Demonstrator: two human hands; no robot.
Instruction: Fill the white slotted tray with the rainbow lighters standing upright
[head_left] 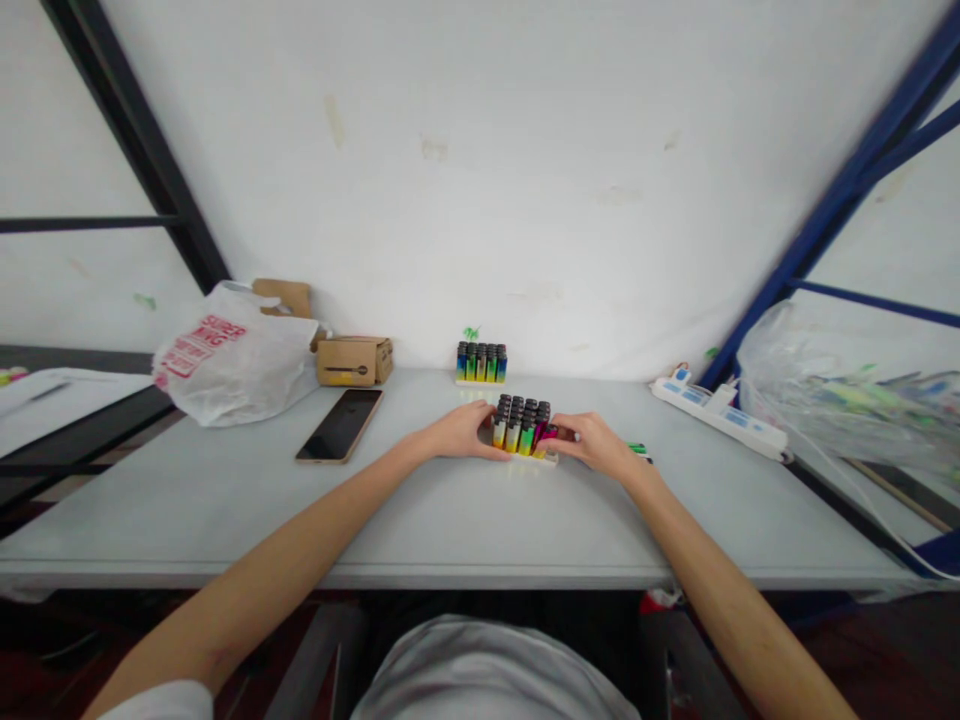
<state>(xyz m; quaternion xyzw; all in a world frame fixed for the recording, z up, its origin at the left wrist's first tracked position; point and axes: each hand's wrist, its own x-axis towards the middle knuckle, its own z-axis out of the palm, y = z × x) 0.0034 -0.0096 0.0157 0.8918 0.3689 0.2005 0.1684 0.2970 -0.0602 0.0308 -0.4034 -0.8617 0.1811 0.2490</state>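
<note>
A block of several upright lighters (520, 422) with black tops and coloured bodies stands in a low white tray (553, 461) on the grey table. My left hand (463, 432) grips the left side of this tray, its thumb along the front edge and its fingers curled behind. At the front right corner, my right hand (591, 443) pinches a pink and yellow lighter (549, 436) between thumb and fingers. That lighter leans slightly, and its lower end is at the tray. Just right of my right hand lie green lighters (637, 449), partly hidden by it.
Against the wall stands a second lighter tray (481, 364). Leftward are a phone (340, 427), a cardboard box (355, 360) and a white plastic bag (232, 355). A power strip (720, 415) and a clear bag (847, 380) are on the right. The table's edge (480, 575) runs before me.
</note>
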